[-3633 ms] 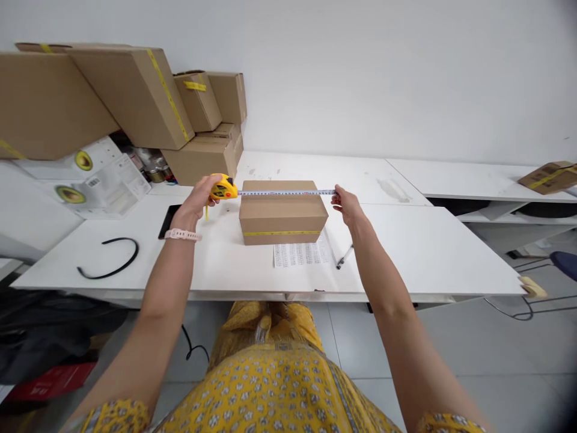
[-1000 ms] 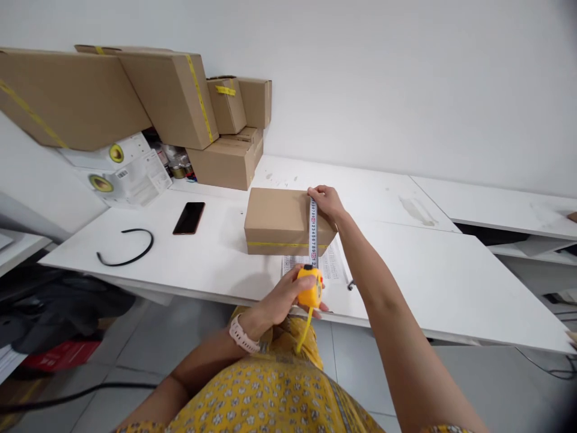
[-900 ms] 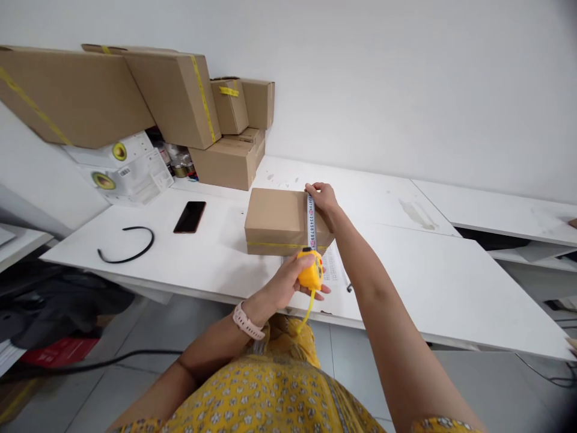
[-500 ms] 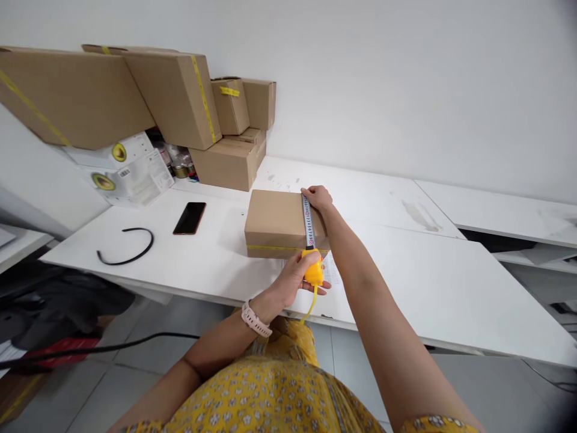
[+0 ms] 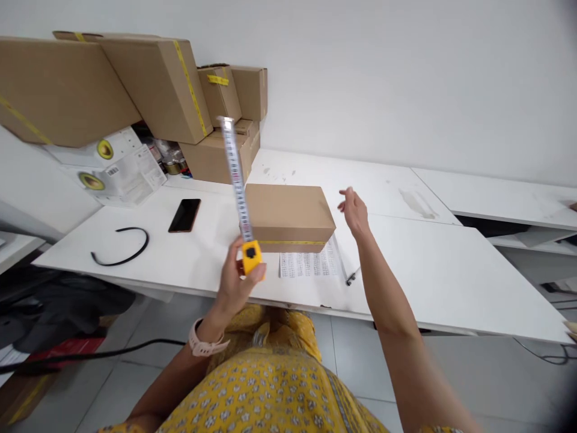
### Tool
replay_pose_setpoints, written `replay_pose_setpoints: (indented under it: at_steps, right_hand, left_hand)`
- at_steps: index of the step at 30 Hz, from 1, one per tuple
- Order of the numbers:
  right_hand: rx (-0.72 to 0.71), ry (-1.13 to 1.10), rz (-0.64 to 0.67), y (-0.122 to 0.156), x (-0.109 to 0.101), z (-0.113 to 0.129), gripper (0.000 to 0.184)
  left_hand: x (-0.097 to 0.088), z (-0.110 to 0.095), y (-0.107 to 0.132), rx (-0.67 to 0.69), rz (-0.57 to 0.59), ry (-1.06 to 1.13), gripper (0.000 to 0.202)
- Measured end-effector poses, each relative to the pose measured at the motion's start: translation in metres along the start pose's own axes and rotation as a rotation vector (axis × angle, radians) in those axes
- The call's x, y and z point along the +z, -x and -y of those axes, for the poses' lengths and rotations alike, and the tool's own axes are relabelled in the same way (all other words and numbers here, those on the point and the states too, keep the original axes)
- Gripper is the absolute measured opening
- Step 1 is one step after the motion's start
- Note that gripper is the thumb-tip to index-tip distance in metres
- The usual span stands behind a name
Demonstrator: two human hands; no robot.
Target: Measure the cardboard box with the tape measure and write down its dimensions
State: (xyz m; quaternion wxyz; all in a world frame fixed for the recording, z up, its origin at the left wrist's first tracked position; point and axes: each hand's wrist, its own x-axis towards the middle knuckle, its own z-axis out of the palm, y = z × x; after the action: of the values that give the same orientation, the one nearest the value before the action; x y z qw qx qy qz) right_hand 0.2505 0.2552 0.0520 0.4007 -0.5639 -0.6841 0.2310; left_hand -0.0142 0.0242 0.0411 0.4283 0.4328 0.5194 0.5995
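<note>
My left hand (image 5: 237, 279) grips a yellow tape measure (image 5: 251, 255), its fingers wrapped around the case. The metal blade (image 5: 235, 177) sticks out upward and away, its hooked tip in front of the stacked boxes. Behind and right of the tape measure lies a closed cardboard box (image 5: 288, 207) with a yellow tape strip along its front. My right hand (image 5: 354, 210) is in the air just right of that box, apart from it, fingers partly spread and holding nothing. A printed sheet (image 5: 309, 264) shows under the box's front edge, with a pen (image 5: 351, 278) to its right.
Several cardboard boxes (image 5: 153, 84) are stacked at the back left, above white cartons with avocado pictures (image 5: 121, 162). A phone (image 5: 184, 215) and a black curved band (image 5: 121, 252) lie on the left of the white table (image 5: 428, 270). A black cable crosses the lower left.
The blade has come off the box top, and my left hand has swung the tape measure left. My right hand has let go of the blade's end and moved right.
</note>
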Motion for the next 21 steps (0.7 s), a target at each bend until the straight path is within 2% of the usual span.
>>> replay_pose_setpoints:
  at_steps: [2,4,6,10,13,15,17,19,21]
  right_hand:
    - [0.075,-0.041,0.071,0.031,-0.003,-0.010,0.077]
    - [0.053,-0.102,0.153,0.055,-0.003,-0.008,0.070]
    - [-0.020,-0.098,0.159,0.063,-0.005,0.003,0.067]
    - [-0.099,0.018,0.051,0.046,-0.020,0.033,0.055]
    - [-0.119,0.178,-0.091,0.027,-0.024,0.043,0.041]
    - [-0.214,0.255,-0.178,0.018,-0.021,0.044,0.034]
    - [-0.333,0.239,-0.171,0.011,-0.013,0.043,0.028]
    - [-0.391,0.196,-0.095,0.004,-0.006,0.044,0.025]
    - [-0.391,0.203,-0.046,-0.003,0.000,0.048,0.026]
  left_hand:
    - [-0.017,0.007,-0.010,-0.004,-0.086,-0.011,0.064]
    - [-0.025,0.008,-0.024,-0.053,-0.065,0.018,0.061]
    - [-0.028,0.000,-0.040,-0.057,-0.022,0.054,0.060]
    - [-0.026,-0.030,-0.067,0.048,0.017,0.099,0.056]
    - [-0.021,-0.049,-0.076,0.063,0.039,0.080,0.054]
    - [-0.013,-0.053,-0.071,0.091,0.015,0.042,0.054]
    - [-0.002,-0.051,-0.057,0.130,0.026,0.018,0.054]
    - [0.014,-0.042,-0.037,0.106,0.139,0.041,0.054]
    - [0.031,-0.028,-0.017,-0.004,0.306,0.097,0.054]
